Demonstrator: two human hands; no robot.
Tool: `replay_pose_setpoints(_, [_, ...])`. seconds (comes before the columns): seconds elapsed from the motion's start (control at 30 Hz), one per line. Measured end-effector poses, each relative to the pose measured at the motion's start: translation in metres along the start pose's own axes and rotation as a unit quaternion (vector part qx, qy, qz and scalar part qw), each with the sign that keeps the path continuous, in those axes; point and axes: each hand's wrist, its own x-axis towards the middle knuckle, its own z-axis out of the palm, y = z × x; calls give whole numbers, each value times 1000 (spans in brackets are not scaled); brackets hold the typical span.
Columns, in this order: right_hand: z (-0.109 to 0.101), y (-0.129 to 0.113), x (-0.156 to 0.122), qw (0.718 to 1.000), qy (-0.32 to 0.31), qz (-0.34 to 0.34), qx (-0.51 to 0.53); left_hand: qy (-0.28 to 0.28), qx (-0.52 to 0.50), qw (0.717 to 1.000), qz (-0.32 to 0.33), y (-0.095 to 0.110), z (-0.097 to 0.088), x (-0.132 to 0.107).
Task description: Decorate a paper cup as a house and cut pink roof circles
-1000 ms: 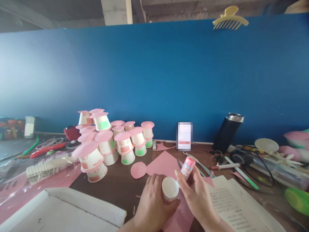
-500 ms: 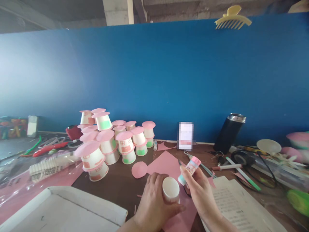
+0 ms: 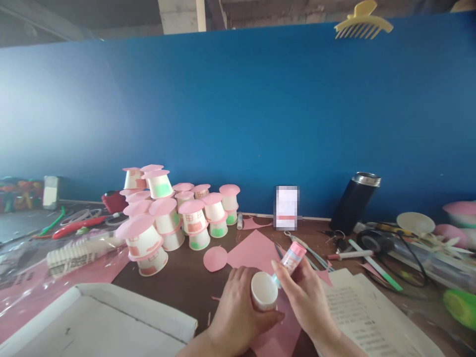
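Cup gripped in L hand; R hand grasps pink-ended tube, tip nr cup rim.

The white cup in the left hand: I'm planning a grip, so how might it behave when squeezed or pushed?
The white cup is probably light, since its open mouth shows it hollow. Its thin-looking rim suggests it could dent if the left hand squeezes hard. Being round, it might roll.

a blue partition panel spans the frame's middle, washed with pale glare toward the left edge. a dark brown tabletop lies below. at top centre, a cream post stands beside grey concrete.
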Motion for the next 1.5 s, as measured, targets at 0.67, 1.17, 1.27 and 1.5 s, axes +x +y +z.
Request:
replay_pose_setpoints(0.67, [0, 4, -6, 998, 28, -28, -53, 26, 35, 999, -31, 0, -1, 0])
replay_pose_setpoints(1.17, [0, 3, -1, 999, 11, -4, -50, 15, 1, 1000, 12, -3, 2, -4])
replay_pose_setpoints(1.27, [1, 3, -4, 1000, -4, -15, -24, 12, 15, 1000, 4, -1, 1, -2])
replay_pose_setpoints(1.5, [3, 3, -9, 999, -32, -19, 35, 9, 21, 1000, -9, 1, 1, -2])
